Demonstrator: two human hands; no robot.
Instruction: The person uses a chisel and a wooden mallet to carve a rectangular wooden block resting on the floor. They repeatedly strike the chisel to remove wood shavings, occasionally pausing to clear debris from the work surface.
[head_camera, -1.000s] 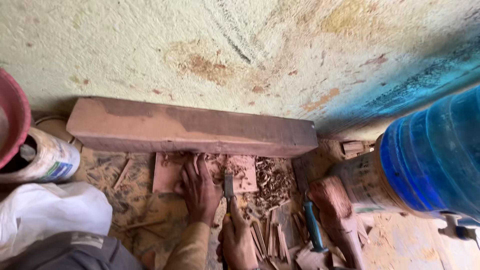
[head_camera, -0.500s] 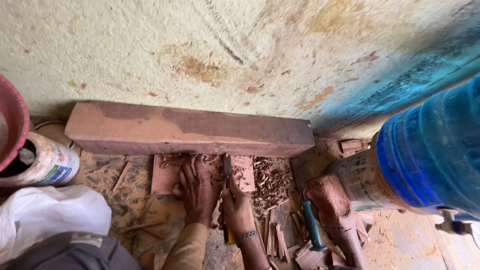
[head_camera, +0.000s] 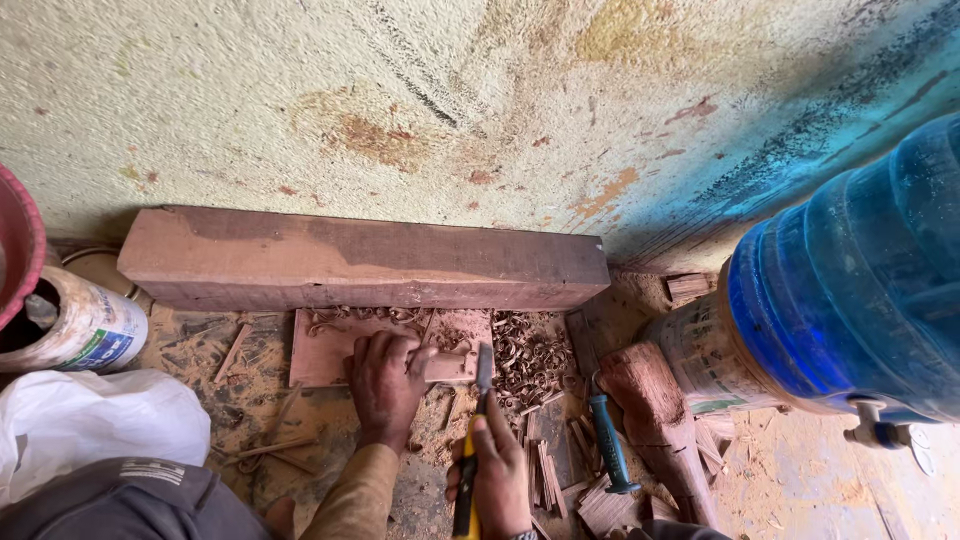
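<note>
a stained, pale plaster wall (head_camera: 450, 90) filled the top of the view, and a dusty floor (head_camera: 800, 490) strewn with wood shavings (head_camera: 530, 355) and offcuts lay below it. a long reddish beam (head_camera: 360, 258) lay along the foot of the wall. just in front of it, touching its lower edge, sat a flat carved panel (head_camera: 320, 345) with scrollwork cut along its top. the left hand (head_camera: 385, 385) pressed palm-down on the panel's right part, fingers spread slightly and curled at the tips, wrist bent back toward the tan sleeve (head_camera: 345, 495). the right hand (head_camera: 497, 470) reached up from the bottom edge, fingers wrapped tight round the yellow handle of a chisel (head_camera: 472, 440), whose blade pointed up to the panel's right end, just beside the left thumb. a blue-handled tool (head_camera: 607, 440) lay near the right hand among the offcuts, beside a wooden mallet (head_camera: 660, 420). a big blue water jug (head_camera: 860, 290) stood at the right. a white can (head_camera: 75, 325), a red tub (head_camera: 20, 245) and a white bag (head_camera: 90, 425) lay at the left.
</note>
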